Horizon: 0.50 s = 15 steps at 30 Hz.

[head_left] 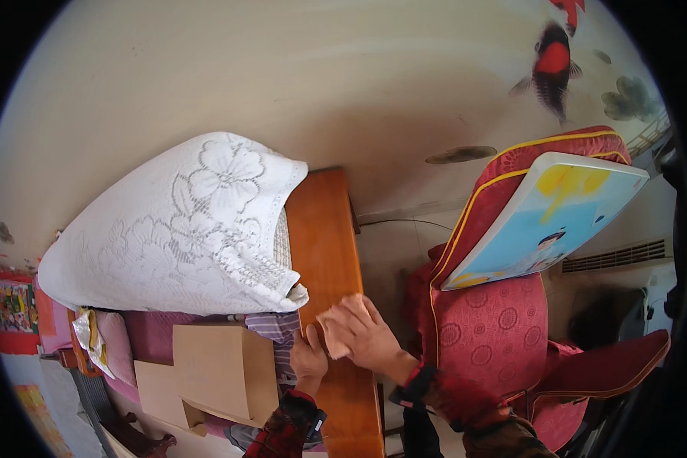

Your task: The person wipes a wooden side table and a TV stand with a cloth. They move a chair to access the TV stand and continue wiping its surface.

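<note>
A folded peach-coloured cloth (pixel 333 336) lies under my right hand (pixel 366 330), whose bent fingers hold it against the orange-brown wooden table (pixel 327 244). Close by on the left, my left hand (pixel 308 357) is curled at the table's left edge, the thumb side uppermost; part of its fingers is hidden. A white lace cover (pixel 175 221) with a flower pattern drapes over a large shape at the table's far left. Its lower corner hangs just beyond my hands.
An open cardboard box (pixel 214 370) stands left of the table among pink and striped bedding (pixel 271 327). To the right is a red patterned chair (pixel 488 336), with a blue picture board (pixel 553 221) leaning on its back. A wall with painted fish (pixel 549 69) closes off the far side.
</note>
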Each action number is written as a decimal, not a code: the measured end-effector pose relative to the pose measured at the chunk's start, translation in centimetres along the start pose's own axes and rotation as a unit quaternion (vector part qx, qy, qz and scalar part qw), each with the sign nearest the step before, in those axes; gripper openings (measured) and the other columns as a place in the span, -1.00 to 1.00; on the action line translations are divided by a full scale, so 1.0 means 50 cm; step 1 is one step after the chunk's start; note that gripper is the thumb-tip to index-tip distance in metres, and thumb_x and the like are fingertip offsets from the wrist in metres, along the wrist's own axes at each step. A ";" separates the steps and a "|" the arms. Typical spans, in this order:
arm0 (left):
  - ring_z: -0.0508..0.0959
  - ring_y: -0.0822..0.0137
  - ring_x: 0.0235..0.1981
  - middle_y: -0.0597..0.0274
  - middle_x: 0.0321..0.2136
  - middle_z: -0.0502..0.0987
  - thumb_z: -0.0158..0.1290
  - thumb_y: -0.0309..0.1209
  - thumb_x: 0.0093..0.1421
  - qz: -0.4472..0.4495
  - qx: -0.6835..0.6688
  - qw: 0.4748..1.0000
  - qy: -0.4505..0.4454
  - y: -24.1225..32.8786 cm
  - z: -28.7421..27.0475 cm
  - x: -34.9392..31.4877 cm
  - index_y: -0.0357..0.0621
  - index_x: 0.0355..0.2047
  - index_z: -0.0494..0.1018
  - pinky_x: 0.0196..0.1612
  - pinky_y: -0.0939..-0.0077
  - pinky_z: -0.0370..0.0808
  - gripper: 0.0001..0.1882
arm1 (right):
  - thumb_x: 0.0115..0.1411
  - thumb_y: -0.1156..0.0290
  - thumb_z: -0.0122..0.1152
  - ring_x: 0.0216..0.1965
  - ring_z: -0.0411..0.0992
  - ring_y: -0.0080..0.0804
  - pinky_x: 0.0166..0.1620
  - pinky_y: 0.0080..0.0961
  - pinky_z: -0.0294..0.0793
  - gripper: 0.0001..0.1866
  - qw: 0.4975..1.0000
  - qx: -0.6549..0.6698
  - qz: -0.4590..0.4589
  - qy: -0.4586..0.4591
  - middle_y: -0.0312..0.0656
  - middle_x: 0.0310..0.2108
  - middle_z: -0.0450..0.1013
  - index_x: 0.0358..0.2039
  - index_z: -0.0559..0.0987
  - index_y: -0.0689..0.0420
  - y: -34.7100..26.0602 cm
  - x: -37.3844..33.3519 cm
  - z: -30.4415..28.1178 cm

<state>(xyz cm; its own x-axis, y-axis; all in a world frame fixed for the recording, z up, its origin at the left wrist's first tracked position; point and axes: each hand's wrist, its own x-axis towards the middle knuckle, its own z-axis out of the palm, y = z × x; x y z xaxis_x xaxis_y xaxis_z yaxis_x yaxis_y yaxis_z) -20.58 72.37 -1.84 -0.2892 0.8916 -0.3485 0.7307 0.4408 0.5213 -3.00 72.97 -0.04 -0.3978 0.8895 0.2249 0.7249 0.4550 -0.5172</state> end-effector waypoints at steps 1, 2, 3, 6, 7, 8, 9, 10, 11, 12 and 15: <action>0.55 -0.36 -0.22 -0.27 -0.32 0.60 -0.26 0.14 0.40 0.007 0.000 1.000 0.016 0.003 0.001 0.001 -0.27 -0.12 0.43 -0.17 -0.15 0.45 -0.36 | 0.07 0.35 0.23 0.37 0.09 0.00 0.40 0.03 0.05 -0.37 0.999 0.003 0.016 0.039 -0.16 0.24 0.28 0.21 0.43 0.04 0.025 0.028 0.007; 0.55 -0.35 -0.22 -0.26 -0.32 0.60 -0.25 0.13 0.40 0.026 0.005 0.999 0.038 0.003 0.001 -0.001 -0.27 -0.14 0.44 -0.18 -0.15 0.45 -0.37 | 0.05 0.37 0.24 0.36 0.09 0.03 0.40 0.05 0.05 -0.36 0.997 0.013 0.034 0.071 -0.13 0.24 0.27 0.22 0.42 0.05 0.057 0.069 0.014; 0.55 -0.34 -0.23 -0.24 -0.33 0.60 -0.25 0.13 0.41 0.027 -0.021 0.999 0.027 0.003 0.001 0.002 -0.28 -0.18 0.44 -0.20 -0.14 0.45 -0.37 | 0.04 0.39 0.25 0.35 0.09 0.06 0.39 0.06 0.05 -0.34 0.993 0.020 0.044 0.105 -0.11 0.25 0.26 0.22 0.42 0.05 0.091 0.115 0.020; 0.55 -0.34 -0.25 -0.23 -0.35 0.60 -0.25 0.13 0.41 0.029 -0.034 0.999 0.010 -0.003 0.003 0.004 -0.27 -0.19 0.43 -0.22 -0.14 0.44 -0.38 | 0.02 0.43 0.29 0.26 0.17 0.27 0.35 0.07 0.12 -0.23 0.976 0.031 0.094 0.192 0.20 0.23 0.21 0.28 0.29 0.17 0.206 0.264 0.039; 0.55 -0.34 -0.26 -0.23 -0.36 0.60 -0.25 0.13 0.41 0.030 -0.022 0.999 0.010 -0.006 0.003 0.006 -0.27 -0.20 0.43 -0.23 -0.14 0.44 -0.38 | 0.05 0.43 0.28 0.23 0.18 0.31 0.33 0.05 0.15 -0.23 0.967 0.046 0.125 0.216 0.24 0.22 0.20 0.30 0.25 0.20 0.240 0.311 0.045; 0.55 -0.34 -0.26 -0.22 -0.37 0.59 -0.25 0.13 0.41 0.037 -0.020 0.999 0.013 -0.008 0.005 0.006 -0.27 -0.20 0.43 -0.24 -0.14 0.44 -0.38 | 0.08 0.43 0.25 0.19 0.20 0.33 0.29 0.02 0.19 -0.24 0.940 0.185 0.153 0.242 0.25 0.20 0.21 0.30 0.23 0.21 0.277 0.351 0.046; 0.55 -0.34 -0.27 -0.22 -0.37 0.59 -0.25 0.13 0.41 0.031 -0.018 0.999 0.011 -0.010 0.006 0.006 -0.27 -0.21 0.43 -0.25 -0.14 0.43 -0.38 | 0.09 0.43 0.23 0.17 0.21 0.34 0.27 0.00 0.21 -0.25 0.902 0.296 0.180 0.258 0.26 0.19 0.21 0.31 0.22 0.22 0.290 0.357 0.055; 0.54 -0.34 -0.27 -0.23 -0.37 0.59 -0.25 0.12 0.41 0.045 -0.021 0.999 0.020 -0.011 0.008 0.005 -0.27 -0.21 0.43 -0.25 -0.14 0.43 -0.38 | 0.11 0.42 0.21 0.14 0.22 0.36 0.24 -0.02 0.23 -0.25 0.886 0.345 0.214 0.223 0.27 0.19 0.22 0.31 0.20 0.23 0.301 0.363 0.061; 0.54 -0.34 -0.27 -0.23 -0.37 0.59 -0.25 0.12 0.42 0.046 -0.026 0.998 0.025 -0.012 0.009 0.004 -0.28 -0.21 0.43 -0.25 -0.14 0.43 -0.38 | 0.12 0.41 0.21 0.13 0.23 0.36 0.23 -0.04 0.25 -0.25 0.876 0.370 0.238 0.200 0.27 0.18 0.22 0.31 0.19 0.24 0.300 0.352 0.066; 0.54 -0.34 -0.26 -0.23 -0.37 0.59 -0.26 0.12 0.42 0.053 -0.036 0.997 0.033 -0.011 0.010 0.004 -0.28 -0.21 0.42 -0.24 -0.14 0.43 -0.38 | 0.11 0.40 0.21 0.12 0.23 0.34 0.22 -0.04 0.25 -0.24 0.870 0.379 0.212 0.235 0.27 0.18 0.21 0.31 0.19 0.25 0.282 0.322 0.070; 0.54 -0.35 -0.24 -0.30 -0.35 0.58 -0.26 0.11 0.42 0.046 -0.022 0.998 0.035 -0.011 0.011 0.006 -0.32 -0.18 0.44 -0.21 -0.12 0.43 -0.36 | 0.07 0.40 0.22 0.14 0.21 0.29 0.23 -0.03 0.23 -0.20 0.936 0.195 0.105 0.273 0.23 0.21 0.19 0.32 0.17 0.28 0.190 0.189 0.062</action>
<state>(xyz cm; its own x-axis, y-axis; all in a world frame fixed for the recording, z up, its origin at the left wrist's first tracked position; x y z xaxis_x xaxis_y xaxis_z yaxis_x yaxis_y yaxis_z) -20.73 72.35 -2.64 -0.2646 0.9332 -0.2433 0.7296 0.3587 0.5823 -1.60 85.56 -5.39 0.1555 0.8952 0.4176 0.4513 0.3116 -0.8362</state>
